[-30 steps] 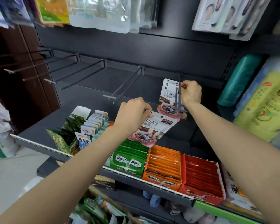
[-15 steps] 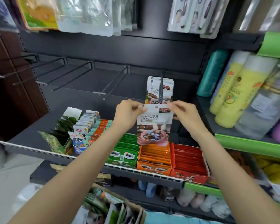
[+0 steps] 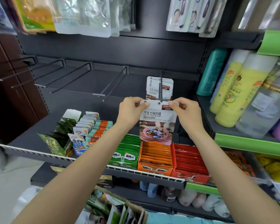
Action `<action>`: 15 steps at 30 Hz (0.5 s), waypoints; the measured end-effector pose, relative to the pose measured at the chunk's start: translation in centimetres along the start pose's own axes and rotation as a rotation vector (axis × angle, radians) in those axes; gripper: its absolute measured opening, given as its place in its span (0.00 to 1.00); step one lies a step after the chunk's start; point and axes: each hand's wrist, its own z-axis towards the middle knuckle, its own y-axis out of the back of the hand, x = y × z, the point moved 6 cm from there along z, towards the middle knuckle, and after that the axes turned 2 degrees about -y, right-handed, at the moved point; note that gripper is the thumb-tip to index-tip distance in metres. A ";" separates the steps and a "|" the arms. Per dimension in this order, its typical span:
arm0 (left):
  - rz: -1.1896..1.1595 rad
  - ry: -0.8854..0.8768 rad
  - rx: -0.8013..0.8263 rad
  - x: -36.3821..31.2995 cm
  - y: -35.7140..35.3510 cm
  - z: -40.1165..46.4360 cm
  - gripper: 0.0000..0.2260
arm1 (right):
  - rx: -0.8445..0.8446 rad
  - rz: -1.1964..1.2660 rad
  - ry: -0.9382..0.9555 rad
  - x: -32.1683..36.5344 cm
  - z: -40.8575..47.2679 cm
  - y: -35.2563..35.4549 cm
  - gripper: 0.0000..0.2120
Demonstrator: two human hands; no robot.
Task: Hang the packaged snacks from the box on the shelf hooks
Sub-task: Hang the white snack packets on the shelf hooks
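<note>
- Glossy white chocolate-candy pouch [image 3: 157,120] hangs between my hands, just below the dark wire shelf hook [image 3: 160,92].
- My left hand [image 3: 131,110] and right hand [image 3: 187,111] pinch its top corners.
- I'd level the punched hole [image 3: 159,103] with the hook tip, then push far.

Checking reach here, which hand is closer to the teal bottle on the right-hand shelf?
Right. The right hand pinches the snack packet's top corner on the teal bottle's side; the left hand pinches the far corner.

Dark grey shelving backboard [image 3: 152,52], brown wooden panel [image 3: 11,88] left, pale floor [image 3: 5,188].
</note>
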 end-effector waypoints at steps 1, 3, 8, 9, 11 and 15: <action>0.012 -0.008 0.004 0.1 -0.1 0.1 0.07 | -0.009 -0.005 0.000 -0.1 -0.1 0.1 0.07; 0.024 -0.017 0.009 0.2 -0.4 0.2 0.07 | -0.025 -0.009 -0.004 -0.3 -0.1 0.2 0.07; -0.003 -0.042 -0.017 0.1 -0.4 0.4 0.05 | -0.058 -0.026 0.031 0.2 0.0 0.3 0.06; -0.006 -0.044 -0.023 0.2 -0.4 0.5 0.05 | -0.059 -0.036 0.037 0.3 0.1 0.3 0.06; -0.002 -0.032 -0.017 0.5 -0.6 0.7 0.06 | -0.053 -0.067 0.041 0.1 0.4 0.1 0.06; 0.017 -0.019 -0.052 1.0 -1.0 1.9 0.04 | -0.049 -0.134 0.046 -0.8 1.4 -0.3 0.05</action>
